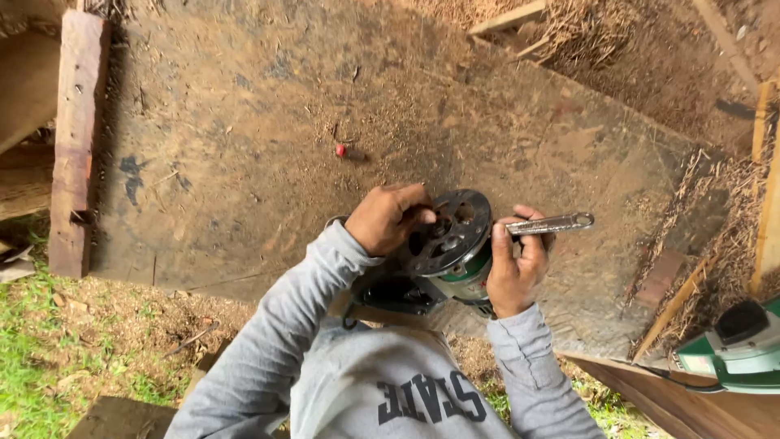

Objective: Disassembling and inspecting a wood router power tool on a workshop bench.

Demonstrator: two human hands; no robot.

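Observation:
I hold a green and black power router [451,264] upside down against my body, its round black base plate [452,230] facing up. My left hand [388,216] grips the left rim of the base plate, fingers curled over it. My right hand [517,264] wraps around the router's green body and also clamps a silver metal wrench [551,223], which points to the right, its ring end sticking out past my fingers. Both arms wear grey sleeves.
A large dusty board [309,138] covered in sawdust lies ahead, with a small red object [340,149] on it. A thick wooden beam [75,138] runs along its left edge. Another green power tool [735,345] rests on a plank at lower right. Grass lies at lower left.

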